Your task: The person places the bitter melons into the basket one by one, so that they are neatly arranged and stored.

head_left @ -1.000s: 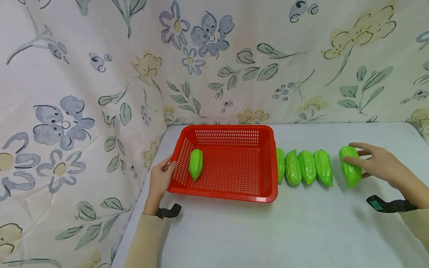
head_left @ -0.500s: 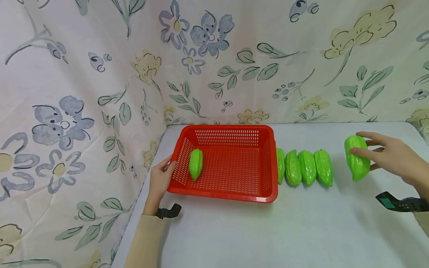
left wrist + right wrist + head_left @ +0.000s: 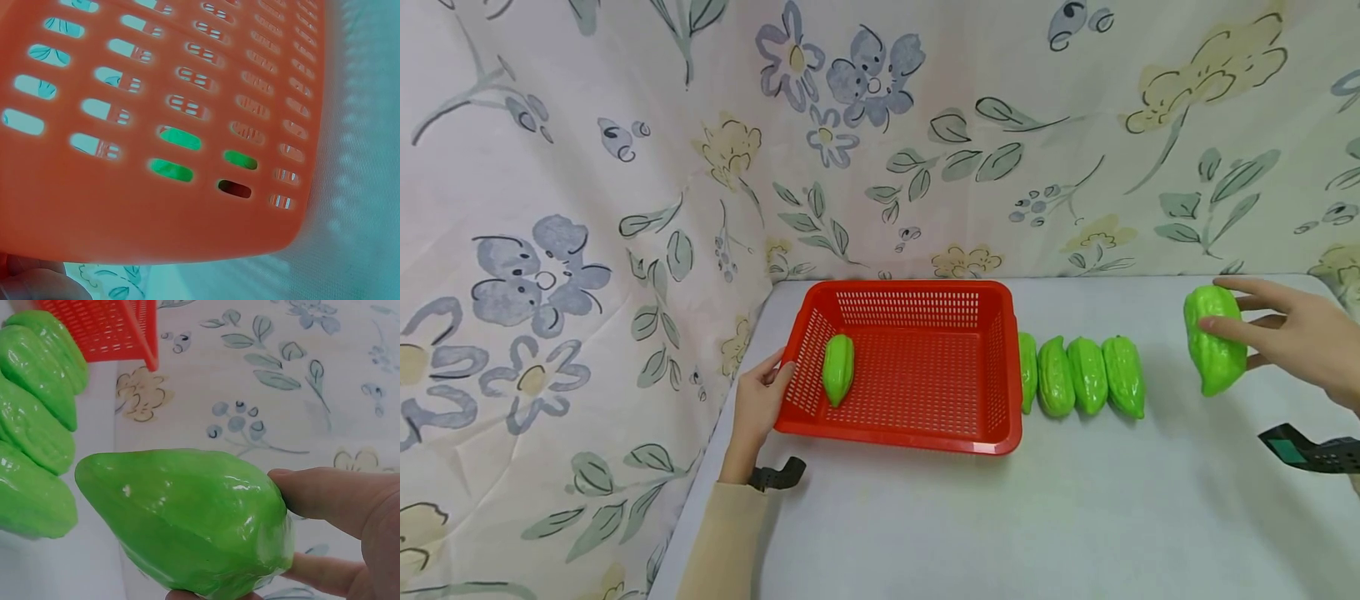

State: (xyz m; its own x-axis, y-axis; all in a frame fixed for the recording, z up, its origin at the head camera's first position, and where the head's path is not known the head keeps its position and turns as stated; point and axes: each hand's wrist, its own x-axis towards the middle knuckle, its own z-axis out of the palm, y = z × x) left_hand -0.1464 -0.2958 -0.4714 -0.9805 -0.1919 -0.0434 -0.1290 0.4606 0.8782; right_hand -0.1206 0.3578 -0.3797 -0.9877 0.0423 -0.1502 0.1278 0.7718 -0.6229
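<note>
My right hand (image 3: 1296, 337) holds a glossy green ridged gourd (image 3: 1217, 362) above the right of the table, thumb on the near side and fingers behind. The right wrist view shows that gourd (image 3: 187, 512) close up, tapering to a blunt tip. My left hand (image 3: 762, 408) grips the left rim of a red plastic basket (image 3: 895, 443), thumb over the edge. Inside it, toward the left, lies a single gourd (image 3: 838, 371). Through slots in the basket wall (image 3: 125, 212), green shows in the left wrist view.
A row of several gourds (image 3: 1087, 375) lies right of the basket, the leftmost partly hidden by its wall. The white table (image 3: 1037, 525) is backed by a floral cloth (image 3: 955, 200), which also hangs along the left side. A black band (image 3: 778, 473) is on the left wrist.
My right hand has lifted the gourd and carried it up and to the right, away from the row. The left hand and basket have stayed in place.
</note>
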